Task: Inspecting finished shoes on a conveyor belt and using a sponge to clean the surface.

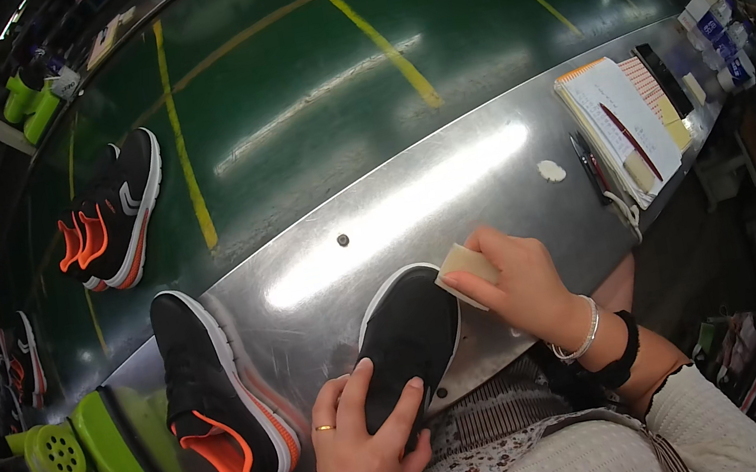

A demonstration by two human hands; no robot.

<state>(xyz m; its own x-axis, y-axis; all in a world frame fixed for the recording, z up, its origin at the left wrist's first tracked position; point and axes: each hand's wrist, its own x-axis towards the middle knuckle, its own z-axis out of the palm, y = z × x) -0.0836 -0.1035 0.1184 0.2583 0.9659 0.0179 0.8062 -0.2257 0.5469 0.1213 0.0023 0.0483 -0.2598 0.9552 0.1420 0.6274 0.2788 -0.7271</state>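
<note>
A black sneaker (pixel 411 326) with a white sole edge lies on the metal table edge in front of me, its toe pointing away. My left hand (pixel 366 440) grips its upper from the near side, fingers spread across the black fabric. Between the thumb and fingers of my right hand (pixel 515 280) is a beige block (pixel 468 273), perhaps a sponge or eraser. The block meets the sole rim at the right of the toe. To the left stands another black sneaker (pixel 203 388) with an orange lining; neither hand touches it.
A green belt (pixel 290 80) with yellow lines runs beyond the metal ledge (pixel 481 187), carrying a pair of sneakers (pixel 117 216). A lime-green device (pixel 117 449) sits at left. At right are a notebook (pixel 617 128), pens, a white scrap (pixel 551 170) and plastic bottles (pixel 718 40).
</note>
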